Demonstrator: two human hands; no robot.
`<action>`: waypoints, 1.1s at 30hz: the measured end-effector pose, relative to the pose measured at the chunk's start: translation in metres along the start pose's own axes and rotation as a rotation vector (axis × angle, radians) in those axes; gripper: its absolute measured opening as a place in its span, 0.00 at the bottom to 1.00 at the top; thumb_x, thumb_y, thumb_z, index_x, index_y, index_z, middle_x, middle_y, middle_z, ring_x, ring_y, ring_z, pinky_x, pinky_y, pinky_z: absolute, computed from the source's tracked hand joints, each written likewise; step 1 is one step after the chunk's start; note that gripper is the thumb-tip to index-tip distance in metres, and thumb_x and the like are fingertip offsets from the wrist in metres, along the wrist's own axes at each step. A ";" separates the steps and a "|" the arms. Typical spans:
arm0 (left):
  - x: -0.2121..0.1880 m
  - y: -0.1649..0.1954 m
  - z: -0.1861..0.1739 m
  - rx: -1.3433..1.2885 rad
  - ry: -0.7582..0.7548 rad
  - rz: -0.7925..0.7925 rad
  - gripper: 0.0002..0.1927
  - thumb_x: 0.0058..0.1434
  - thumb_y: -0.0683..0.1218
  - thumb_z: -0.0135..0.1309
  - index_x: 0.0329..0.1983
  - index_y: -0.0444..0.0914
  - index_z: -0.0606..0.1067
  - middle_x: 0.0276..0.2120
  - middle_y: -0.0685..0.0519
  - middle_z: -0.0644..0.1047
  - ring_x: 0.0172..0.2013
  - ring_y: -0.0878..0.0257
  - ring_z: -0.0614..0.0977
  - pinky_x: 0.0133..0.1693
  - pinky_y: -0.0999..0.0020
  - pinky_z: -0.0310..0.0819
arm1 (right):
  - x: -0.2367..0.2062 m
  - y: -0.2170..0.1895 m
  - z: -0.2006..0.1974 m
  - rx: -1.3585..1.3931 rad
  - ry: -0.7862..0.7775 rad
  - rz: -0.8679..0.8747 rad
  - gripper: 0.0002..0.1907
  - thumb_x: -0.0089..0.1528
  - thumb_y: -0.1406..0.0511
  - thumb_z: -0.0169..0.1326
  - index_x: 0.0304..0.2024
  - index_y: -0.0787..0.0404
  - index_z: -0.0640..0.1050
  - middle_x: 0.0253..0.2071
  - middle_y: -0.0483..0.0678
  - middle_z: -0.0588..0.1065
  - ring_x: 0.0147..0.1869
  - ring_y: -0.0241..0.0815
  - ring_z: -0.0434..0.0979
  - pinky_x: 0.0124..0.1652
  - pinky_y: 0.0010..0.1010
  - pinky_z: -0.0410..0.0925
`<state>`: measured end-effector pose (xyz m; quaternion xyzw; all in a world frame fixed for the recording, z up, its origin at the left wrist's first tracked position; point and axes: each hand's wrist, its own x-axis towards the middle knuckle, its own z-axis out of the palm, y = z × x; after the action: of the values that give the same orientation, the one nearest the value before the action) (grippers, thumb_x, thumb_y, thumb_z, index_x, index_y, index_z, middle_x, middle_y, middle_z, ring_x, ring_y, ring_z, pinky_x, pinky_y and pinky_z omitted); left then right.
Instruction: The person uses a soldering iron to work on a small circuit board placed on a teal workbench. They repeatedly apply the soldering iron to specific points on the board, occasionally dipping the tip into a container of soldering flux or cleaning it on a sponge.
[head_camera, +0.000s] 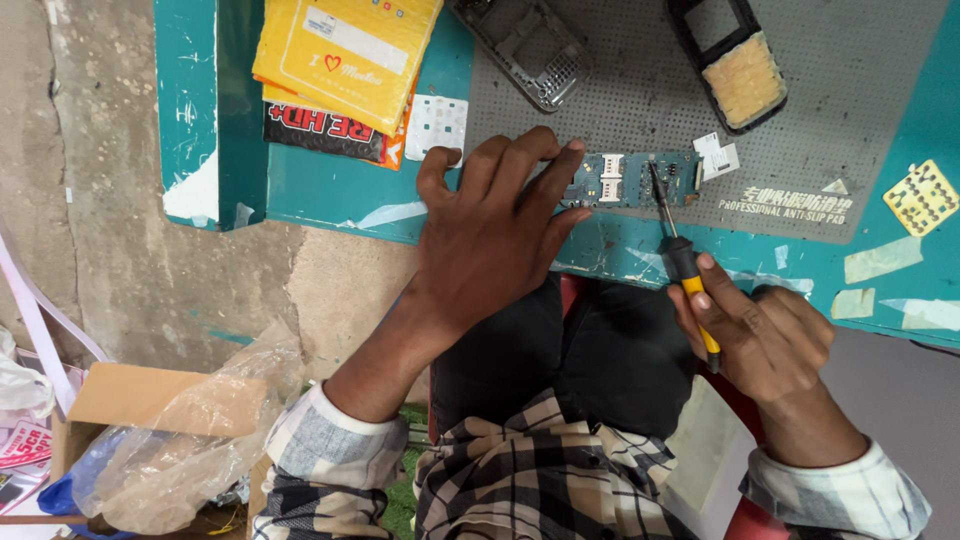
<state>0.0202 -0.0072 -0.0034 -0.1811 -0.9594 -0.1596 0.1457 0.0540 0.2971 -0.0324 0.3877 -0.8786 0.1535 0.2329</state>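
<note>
A small blue-green circuit board (635, 180) lies on a grey perforated mat (820, 110) near the front edge of a teal table (330, 190). My left hand (490, 225) presses flat on the board's left end, fingers spread. My right hand (760, 335) grips a screwdriver (683, 262) with a black and yellow handle. Its metal tip rests on the board's right part. Two small white pieces (716, 156) lie just right of the board.
On the mat sit a grey phone housing (525, 45) and a black phone frame (735, 60) with a yellow pad in it. Yellow packets (340, 55) are stacked at the table's left. A cardboard box with a plastic bag (180, 430) stands on the floor.
</note>
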 end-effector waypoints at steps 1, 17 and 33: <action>0.000 0.000 0.000 0.000 0.003 0.004 0.26 0.73 0.59 0.58 0.68 0.43 0.71 0.60 0.57 0.68 0.60 0.60 0.70 0.60 0.44 0.53 | 0.000 0.000 0.000 0.000 -0.004 0.004 0.19 0.57 0.68 0.74 0.42 0.63 0.76 0.49 0.53 0.83 0.23 0.37 0.67 0.24 0.25 0.58; -0.001 0.000 0.001 0.003 0.016 0.005 0.26 0.75 0.60 0.58 0.69 0.43 0.71 0.60 0.58 0.68 0.60 0.60 0.70 0.61 0.45 0.52 | 0.001 -0.001 -0.003 0.053 -0.026 0.037 0.21 0.57 0.70 0.74 0.45 0.64 0.75 0.52 0.55 0.82 0.25 0.40 0.69 0.26 0.27 0.60; -0.001 -0.002 0.000 -0.012 0.038 0.022 0.26 0.74 0.59 0.59 0.69 0.42 0.72 0.60 0.58 0.69 0.60 0.61 0.70 0.61 0.49 0.51 | -0.003 0.000 -0.004 0.050 -0.043 0.062 0.20 0.57 0.69 0.74 0.42 0.63 0.73 0.53 0.53 0.82 0.24 0.40 0.69 0.25 0.28 0.61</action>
<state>0.0202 -0.0091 -0.0046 -0.1893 -0.9535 -0.1672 0.1646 0.0572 0.3009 -0.0306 0.3692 -0.8908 0.1741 0.1996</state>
